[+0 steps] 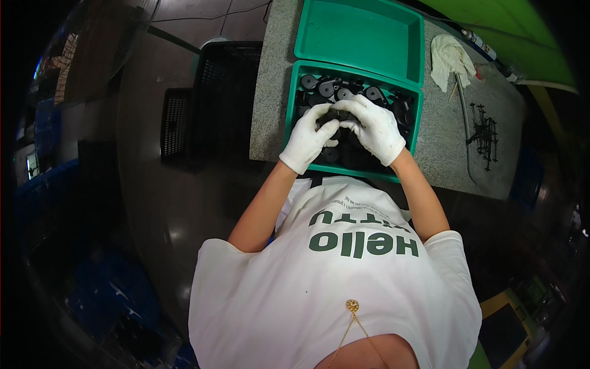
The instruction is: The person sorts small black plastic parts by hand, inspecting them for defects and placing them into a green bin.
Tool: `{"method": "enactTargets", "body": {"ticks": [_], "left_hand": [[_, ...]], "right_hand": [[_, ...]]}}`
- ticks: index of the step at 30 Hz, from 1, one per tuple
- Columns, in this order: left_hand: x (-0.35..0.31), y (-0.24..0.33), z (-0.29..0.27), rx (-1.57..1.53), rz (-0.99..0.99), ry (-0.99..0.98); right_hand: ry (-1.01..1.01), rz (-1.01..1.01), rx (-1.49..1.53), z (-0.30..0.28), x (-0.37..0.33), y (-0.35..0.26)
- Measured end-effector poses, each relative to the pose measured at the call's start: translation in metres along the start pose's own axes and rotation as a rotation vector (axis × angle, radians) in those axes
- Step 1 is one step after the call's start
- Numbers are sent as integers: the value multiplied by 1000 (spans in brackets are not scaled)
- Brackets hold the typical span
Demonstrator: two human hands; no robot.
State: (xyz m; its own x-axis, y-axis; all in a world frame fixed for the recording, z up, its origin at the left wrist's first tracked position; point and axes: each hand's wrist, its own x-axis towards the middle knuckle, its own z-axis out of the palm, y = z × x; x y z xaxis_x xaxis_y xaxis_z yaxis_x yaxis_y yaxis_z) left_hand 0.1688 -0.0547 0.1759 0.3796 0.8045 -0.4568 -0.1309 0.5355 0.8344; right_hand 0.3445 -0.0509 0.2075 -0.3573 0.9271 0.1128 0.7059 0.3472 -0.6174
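Observation:
Both my hands wear white gloves and meet over a green tray heaped with black plastic parts, several with round grey discs. My left hand and my right hand close their fingers around one dark plastic part. Its shape is mostly hidden by the gloves. The thumbs and fingertips of both hands come together at this part, just above the heap. More black parts lie under and between my wrists, in shadow.
Beyond the filled tray sits a second green tray on the grey tabletop. A white cloth, a spray can, a metal rod and black runner-like pieces lie at the right. Black crates stand left of the table.

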Motion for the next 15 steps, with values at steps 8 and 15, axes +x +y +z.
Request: {"method": "enactTargets", "body": {"ticks": [8, 15], "left_hand": [[-19, 6, 16, -277, 162, -104], [-27, 2, 28, -226, 274, -75]], "right_hand": [[-21, 230, 63, -30, -23, -27], [20, 131, 3, -32, -35, -41]]}}
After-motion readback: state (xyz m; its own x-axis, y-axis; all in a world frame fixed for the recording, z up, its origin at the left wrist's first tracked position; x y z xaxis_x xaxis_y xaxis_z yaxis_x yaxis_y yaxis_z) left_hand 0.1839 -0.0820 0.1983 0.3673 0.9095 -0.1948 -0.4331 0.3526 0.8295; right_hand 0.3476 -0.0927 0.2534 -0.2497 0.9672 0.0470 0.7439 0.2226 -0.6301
